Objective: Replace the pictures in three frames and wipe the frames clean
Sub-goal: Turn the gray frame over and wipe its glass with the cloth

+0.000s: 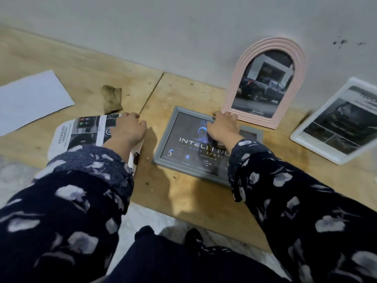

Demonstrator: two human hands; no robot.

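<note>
A grey rectangular frame (163, 152) lies flat on the wooden board with a dark "INTELLI" picture in it. My right hand (222, 127) rests on its upper part, fingers curled over the far edge. My left hand (128, 128) lies on a stack of printed car pictures (81, 133) to the left, fingers bent down onto the paper. A pink arched frame (244, 82) with a dark truck photo leans upright against the wall. A white frame (318, 123) with a black-and-white print leans at the right.
A crumpled brown cloth (111, 98) lies behind the pictures. A blank white sheet (30, 99) sits at the far left. The wooden board (183, 201) ends at a pale floor in front. The grey wall (183, 37) stands close behind.
</note>
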